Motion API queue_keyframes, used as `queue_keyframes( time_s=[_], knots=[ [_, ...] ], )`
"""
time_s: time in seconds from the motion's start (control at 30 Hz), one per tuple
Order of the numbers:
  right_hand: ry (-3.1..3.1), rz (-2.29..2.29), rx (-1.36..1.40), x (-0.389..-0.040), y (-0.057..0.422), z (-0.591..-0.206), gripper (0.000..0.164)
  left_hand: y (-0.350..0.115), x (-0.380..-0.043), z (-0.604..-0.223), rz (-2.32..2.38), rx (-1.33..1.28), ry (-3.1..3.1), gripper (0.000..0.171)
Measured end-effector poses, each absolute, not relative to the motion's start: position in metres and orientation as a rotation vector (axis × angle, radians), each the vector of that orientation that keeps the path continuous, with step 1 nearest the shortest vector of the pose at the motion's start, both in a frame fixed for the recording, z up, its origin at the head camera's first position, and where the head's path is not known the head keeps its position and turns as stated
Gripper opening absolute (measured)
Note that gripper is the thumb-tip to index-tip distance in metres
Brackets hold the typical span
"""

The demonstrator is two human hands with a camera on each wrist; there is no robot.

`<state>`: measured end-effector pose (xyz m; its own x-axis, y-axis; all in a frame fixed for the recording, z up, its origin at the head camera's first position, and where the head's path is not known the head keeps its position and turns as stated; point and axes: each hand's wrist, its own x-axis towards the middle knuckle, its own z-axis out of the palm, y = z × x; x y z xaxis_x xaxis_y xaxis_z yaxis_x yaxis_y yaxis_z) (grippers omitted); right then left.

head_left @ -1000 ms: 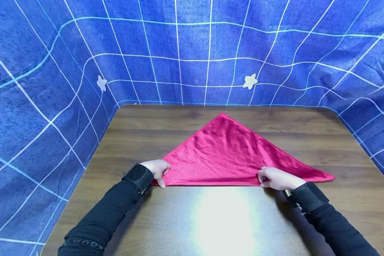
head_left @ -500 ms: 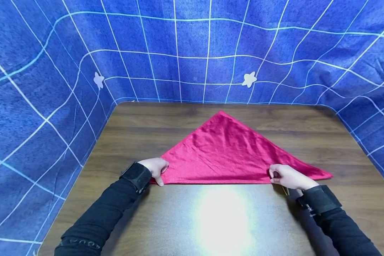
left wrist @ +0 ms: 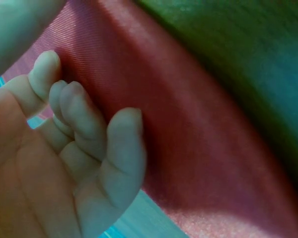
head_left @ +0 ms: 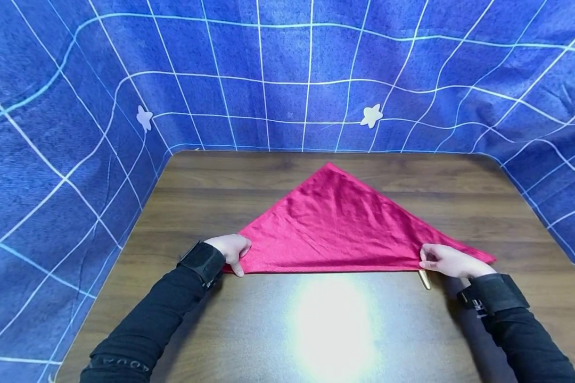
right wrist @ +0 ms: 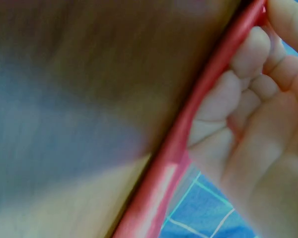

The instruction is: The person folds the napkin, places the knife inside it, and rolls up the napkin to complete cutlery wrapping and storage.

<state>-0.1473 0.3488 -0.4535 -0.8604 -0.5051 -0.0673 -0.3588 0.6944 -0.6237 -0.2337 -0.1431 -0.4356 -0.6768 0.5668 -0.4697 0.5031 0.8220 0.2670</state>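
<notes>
A shiny crimson cloth (head_left: 335, 223) lies on the wooden table in a triangle, its point toward the back. At its left corner my left hand (head_left: 229, 250) presses on the cloth, thumb near the front edge and apart from the index finger. The left wrist view shows the fingers (left wrist: 124, 158) loosely bent beside the cloth. Farther right along the front edge, my right hand (head_left: 448, 260) pinches the cloth between thumb and index finger. Its other fingers (right wrist: 221, 96) are curled in the right wrist view. A slim gold-coloured piece (head_left: 425, 279) juts out just below that edge.
The wooden table (head_left: 211, 181) stretches around the cloth, with a bright glare (head_left: 335, 324) in front. A blue curtain (head_left: 249, 69) with white grid lines and star shapes hangs behind the table and along its sides.
My right hand has slid rightward along the cloth's front edge, uncovering the gold-coloured piece. The left hand stays at its corner. The whole view has shifted slightly.
</notes>
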Motion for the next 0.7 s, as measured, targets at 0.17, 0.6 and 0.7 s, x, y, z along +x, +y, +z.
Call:
queue_keyframes(
  time_s=[0.17, 0.6, 0.7],
  knots=[
    [2.647, -0.89, -0.599, -0.144, 0.36, -0.455, 0.016, -0.143, -0.234, -0.437, 0.146, 0.768, 2.455, 0.047],
    [2.66, -0.837, -0.37, -0.131, 0.407, -0.464, 0.013, -0.145, -0.233, -0.439, 0.153, 0.766, 2.458, 0.046],
    [2.632, -0.872, -0.332, -0.128, 0.416, -0.464, 0.012, -0.145, -0.233, -0.438, 0.163, 0.77, 2.452, 0.046]
  ],
)
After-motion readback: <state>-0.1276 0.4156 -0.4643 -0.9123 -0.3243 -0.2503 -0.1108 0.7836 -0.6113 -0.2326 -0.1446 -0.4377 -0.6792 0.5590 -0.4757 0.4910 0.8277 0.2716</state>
